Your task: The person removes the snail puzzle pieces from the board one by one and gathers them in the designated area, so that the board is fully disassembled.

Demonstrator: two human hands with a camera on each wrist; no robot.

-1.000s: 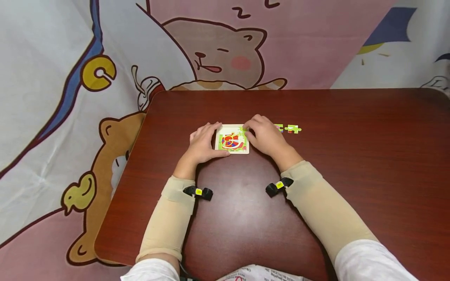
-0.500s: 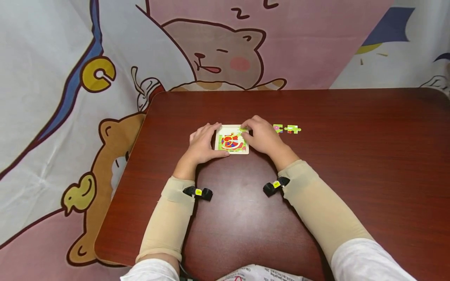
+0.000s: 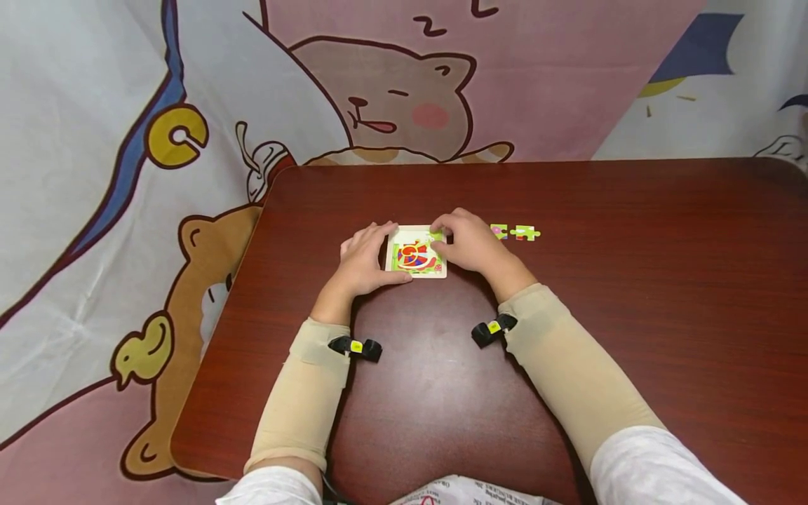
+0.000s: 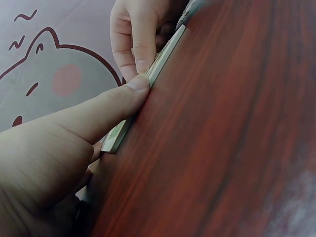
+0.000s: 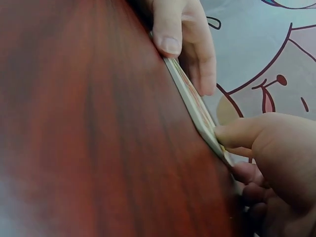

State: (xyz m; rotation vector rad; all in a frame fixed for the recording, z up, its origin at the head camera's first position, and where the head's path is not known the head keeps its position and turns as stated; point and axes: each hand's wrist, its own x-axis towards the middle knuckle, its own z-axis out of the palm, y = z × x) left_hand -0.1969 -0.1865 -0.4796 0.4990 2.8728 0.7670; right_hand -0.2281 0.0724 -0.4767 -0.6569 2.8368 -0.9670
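A small square jigsaw puzzle tray (image 3: pixel 416 274) with a pale rim lies on the table, a red and blue snail picture partly assembled in it. My left hand (image 3: pixel 362 261) holds the tray from the left, thumb along the near rim and fingers at the far left corner. At the tray's far right corner, my right hand (image 3: pixel 470 242) pinches a green puzzle piece (image 3: pixel 437 237) between thumb and index finger; the fingers mostly cover it. In the right wrist view, the right thumb (image 5: pixel 237 132) touches the tray's edge region.
Two loose green puzzle pieces lie right of the tray: one with a pink spot (image 3: pixel 499 231) beside the right hand, another (image 3: pixel 525 232) farther right. The dark red table (image 3: pixel 631 280) meets a cartoon-printed cloth (image 3: pixel 536 84) at its far edge.
My right hand has shifted slightly left over the tray's far right corner, uncovering more of the nearer loose piece. My left hand has stayed in place on the tray.
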